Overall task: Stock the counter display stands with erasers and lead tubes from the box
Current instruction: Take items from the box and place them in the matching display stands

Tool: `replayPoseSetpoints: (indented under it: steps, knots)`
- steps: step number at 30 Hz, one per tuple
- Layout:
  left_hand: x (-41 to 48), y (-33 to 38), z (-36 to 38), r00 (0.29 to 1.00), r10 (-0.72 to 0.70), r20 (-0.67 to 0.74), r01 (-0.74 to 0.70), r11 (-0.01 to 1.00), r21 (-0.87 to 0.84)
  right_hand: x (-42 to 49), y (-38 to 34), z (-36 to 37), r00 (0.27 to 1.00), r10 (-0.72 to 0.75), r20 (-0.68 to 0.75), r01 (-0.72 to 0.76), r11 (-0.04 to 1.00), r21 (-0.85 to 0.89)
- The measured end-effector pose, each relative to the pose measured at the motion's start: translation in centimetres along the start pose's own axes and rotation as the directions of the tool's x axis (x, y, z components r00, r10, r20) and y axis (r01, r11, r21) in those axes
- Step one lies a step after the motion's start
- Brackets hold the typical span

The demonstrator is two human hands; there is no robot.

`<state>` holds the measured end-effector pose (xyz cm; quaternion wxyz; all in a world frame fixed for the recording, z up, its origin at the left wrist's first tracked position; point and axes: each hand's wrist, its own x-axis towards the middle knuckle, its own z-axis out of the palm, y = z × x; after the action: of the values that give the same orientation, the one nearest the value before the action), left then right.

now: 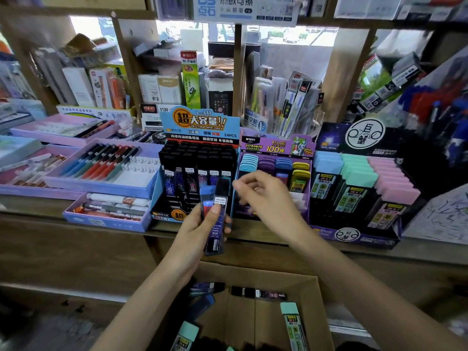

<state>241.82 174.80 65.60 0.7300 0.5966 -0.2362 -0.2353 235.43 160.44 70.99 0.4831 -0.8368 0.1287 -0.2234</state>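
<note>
the left hand [200,224] grips a small stack of flat, dark lead tubes [215,219], thumb pressed across the white label on the front one. the front tube is a slim black-capped rectangular case with a deep blue starry body and a pale barcode strip near its lower end; a second tube with a red and blue face shows just behind it on the left. the stack is held upright in front of the blue cardboard display stand [197,173], whose tiers are filled with matching black-capped tubes.

the right hand [263,196] hovers just beside the held tubes, in front of the purple display stand [276,173], fingers loosely curled and nothing visibly in them.

to the right stands a dark display stand [354,196] holding tubes with blue, mint and pink caps. below the wooden counter edge [253,236] sits the open brown cardboard box [255,312], with more lead tubes lying loose inside: two dark ones [258,293] near the far wall and a mint-capped one [293,325] at the right.
</note>
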Motion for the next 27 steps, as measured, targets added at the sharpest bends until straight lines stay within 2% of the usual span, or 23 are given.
replayPoseSetpoints:
  steps: [3, 8, 12, 15, 20, 27]
  knots:
    - [0.0, -0.1, 0.5, 1.0, 0.002, 0.021, -0.002, 1.0, 0.003, -0.5, -0.3, 1.0, 0.989, 0.091, 0.113, -0.115, 0.968, 0.225]
    - [-0.2, -0.3, 0.1, 1.0, -0.009, -0.027, 0.009, 0.999, 0.031, -0.4, 0.0, 1.1, 0.983, 0.129, 0.131, -0.162, 0.944, 0.288]
    - [-0.2, -0.1, -1.7, 0.99, -0.045, -0.133, 0.051, 0.998, 0.041, 1.0, -0.8, 0.6, 0.987, 0.141, 0.072, -0.157, 0.921, 0.357]
    - [-0.3, 0.5, -3.9, 0.978, -0.036, -0.207, 0.043, 0.999, 0.031, 2.8, -1.8, 0.6, 0.993, 0.117, -0.019, -0.1, 0.911, 0.4]
    - [-1.2, 1.0, -7.0, 0.969, -0.016, -0.246, 0.029, 0.998, 0.052, 6.0, -2.9, 2.9, 0.991, 0.06, -0.119, -0.014, 0.936, 0.351]
    - [-1.9, 0.8, -9.7, 0.954, -0.048, -0.295, 0.046, 0.999, -0.016, 7.5, -3.4, 7.8, 0.99, -0.028, -0.14, 0.043, 0.993, 0.11]
